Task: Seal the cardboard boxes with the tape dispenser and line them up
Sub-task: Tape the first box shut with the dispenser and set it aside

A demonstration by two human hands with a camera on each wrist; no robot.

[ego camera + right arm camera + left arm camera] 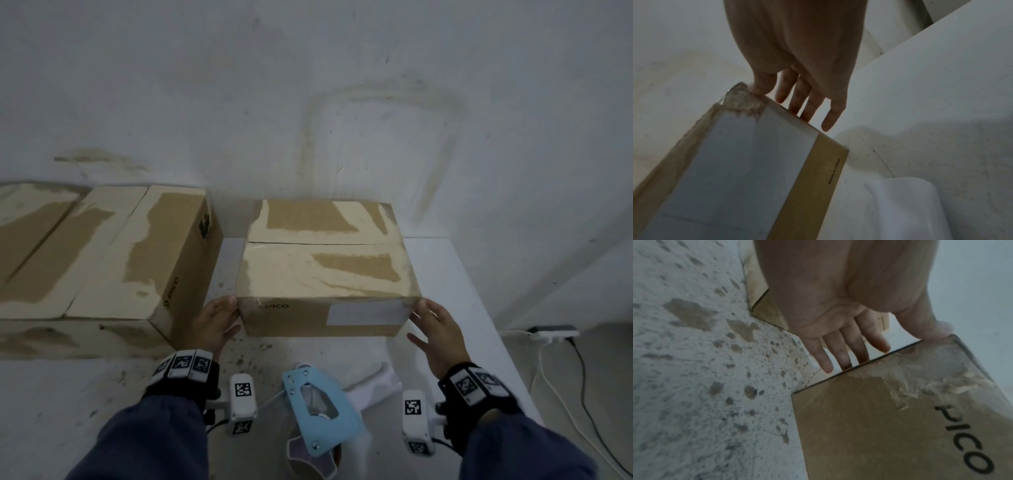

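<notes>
Left hand point(214, 320) and right hand point(435, 330), fingers spread flat against sides of cardboard box point(325, 270), probably for sliding toward neighbouring box point(102, 253).

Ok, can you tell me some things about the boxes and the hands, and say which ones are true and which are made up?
1. The left hand and the right hand are on opposite sides of the small box. True.
2. The tape dispenser is being held. False: it lies on the table, near the person.
3. The small box touches the big boxes. False: a gap separates them.
4. The small box has a white label on its near side. True.
</notes>
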